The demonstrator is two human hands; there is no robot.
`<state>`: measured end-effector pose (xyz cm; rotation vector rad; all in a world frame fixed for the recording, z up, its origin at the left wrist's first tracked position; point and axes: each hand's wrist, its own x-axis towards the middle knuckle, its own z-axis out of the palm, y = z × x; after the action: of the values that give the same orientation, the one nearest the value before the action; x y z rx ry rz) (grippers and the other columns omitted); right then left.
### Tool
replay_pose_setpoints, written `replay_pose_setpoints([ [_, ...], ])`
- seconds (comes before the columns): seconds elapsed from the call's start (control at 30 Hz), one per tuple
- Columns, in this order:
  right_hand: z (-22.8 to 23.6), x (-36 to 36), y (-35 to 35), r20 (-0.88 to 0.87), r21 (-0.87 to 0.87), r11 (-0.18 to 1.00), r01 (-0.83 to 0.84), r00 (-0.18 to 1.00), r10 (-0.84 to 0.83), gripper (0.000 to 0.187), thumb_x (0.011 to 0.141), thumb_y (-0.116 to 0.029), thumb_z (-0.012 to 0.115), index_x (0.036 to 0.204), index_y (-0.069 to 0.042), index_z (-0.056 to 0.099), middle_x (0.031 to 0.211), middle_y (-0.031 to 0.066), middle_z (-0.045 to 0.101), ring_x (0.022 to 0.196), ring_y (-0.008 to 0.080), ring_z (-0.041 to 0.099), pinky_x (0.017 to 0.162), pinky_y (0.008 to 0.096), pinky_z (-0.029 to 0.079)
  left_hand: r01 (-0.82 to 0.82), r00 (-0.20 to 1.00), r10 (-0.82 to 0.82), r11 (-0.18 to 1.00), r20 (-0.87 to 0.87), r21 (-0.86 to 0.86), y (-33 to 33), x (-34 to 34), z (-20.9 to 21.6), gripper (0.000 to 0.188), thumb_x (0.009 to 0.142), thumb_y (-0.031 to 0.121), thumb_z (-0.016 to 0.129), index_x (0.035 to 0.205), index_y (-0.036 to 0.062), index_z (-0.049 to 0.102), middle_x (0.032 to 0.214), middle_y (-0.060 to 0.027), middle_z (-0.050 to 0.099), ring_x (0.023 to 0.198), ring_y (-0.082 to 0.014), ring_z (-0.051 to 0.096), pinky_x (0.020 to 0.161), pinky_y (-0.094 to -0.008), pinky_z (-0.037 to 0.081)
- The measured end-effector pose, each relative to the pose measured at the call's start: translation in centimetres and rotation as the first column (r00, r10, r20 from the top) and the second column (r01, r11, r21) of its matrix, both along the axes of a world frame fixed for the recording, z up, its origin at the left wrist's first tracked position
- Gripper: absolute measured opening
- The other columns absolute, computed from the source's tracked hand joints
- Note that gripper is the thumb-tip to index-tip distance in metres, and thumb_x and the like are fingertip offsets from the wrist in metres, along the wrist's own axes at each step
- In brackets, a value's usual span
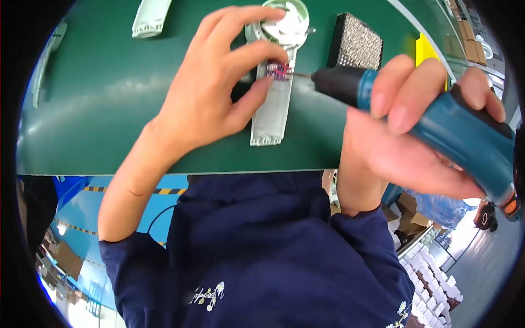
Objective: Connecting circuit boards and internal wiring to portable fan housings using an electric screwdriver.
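Note:
My left hand (210, 82) steadies a pale plastic housing (270, 112) with a round head and a long, shallow handle, lying on the green table. Its thumb and index finger press at a small cluster of red and dark wires or parts (279, 71) inside the handle, while another finger reaches onto the white round piece (287, 27) in the head. My right hand (415, 126) is wrapped round a teal and black electric screwdriver (454, 128), held nearly level. Its thin bit points left and meets the cluster near my left fingertips; the exact contact spot is too small to make out.
Right of the housing stands a black tray (358, 41) full of small silvery pieces, with a yellow object (426, 52) beyond. Another pale housing part (151, 19) lies at the far left, and a curved pale strip (46, 65) near the left edge of the green table (98, 131).

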<state>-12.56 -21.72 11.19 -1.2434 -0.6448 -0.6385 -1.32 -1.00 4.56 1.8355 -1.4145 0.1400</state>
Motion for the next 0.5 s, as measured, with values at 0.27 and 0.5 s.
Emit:
replay_pose_setpoints([
  [0.27, 0.6, 0.1, 0.4, -0.051, -0.093, 0.996, 0.004, 0.999, -0.009, 0.083, 0.096, -0.079, 0.031, 0.134, -0.01, 0.057, 0.129, 0.0083, 0.061, 0.068, 0.0236, 0.057, 0.052, 0.0384, 0.04, 0.338, 0.939, -0.225, 0.481, 0.259, -0.809, -6.4, 2.8, -6.7, 0.033, 0.076, 0.002, 0.073, 0.108, 0.0071, 0.068, 0.138, -0.0205, 0.052, 0.123, -0.0422, 0.049, 0.105, -0.0485, 0.041],
  [0.5, 0.0, 0.5, 0.5, -0.01, -0.108, 0.993, -0.041, 0.999, 0.04, 0.088, 0.094, -0.082, 0.03, 0.136, -0.009, 0.056, 0.134, 0.0089, 0.06, 0.07, 0.0254, 0.057, 0.055, 0.0402, 0.042, 0.044, 0.985, -0.038, 0.998, -0.168, 0.038, -0.3, 0.5, -0.8, 0.03, 0.077, 0.001, 0.071, 0.107, 0.0065, 0.067, 0.138, -0.0209, 0.052, 0.124, -0.0432, 0.048, 0.104, -0.0481, 0.043],
])
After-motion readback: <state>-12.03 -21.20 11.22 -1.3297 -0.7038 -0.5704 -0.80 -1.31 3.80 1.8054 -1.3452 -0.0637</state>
